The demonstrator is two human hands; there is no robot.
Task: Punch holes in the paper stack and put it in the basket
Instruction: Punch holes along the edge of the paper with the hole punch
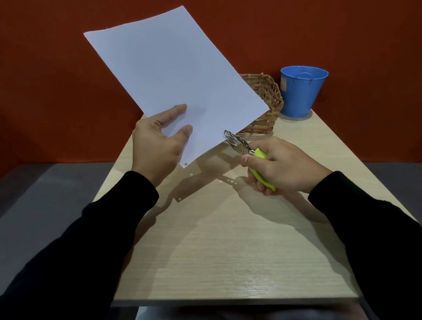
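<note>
My left hand (159, 143) holds a white paper stack (172, 72) up above the table, tilted, thumb on the front near its lower left. One punched hole shows at the stack's bottom corner. My right hand (278, 166) grips a hole punch (248, 154) with lime-green handles; its metal jaws sit on the stack's lower edge. A woven wicker basket (268, 99) stands behind the paper, partly hidden by it.
A blue metal bucket (301, 89) stands to the right of the basket at the back of the light wooden table (224, 247). Tiny white paper dots lie on the table under the stack. A red wall rises behind the table.
</note>
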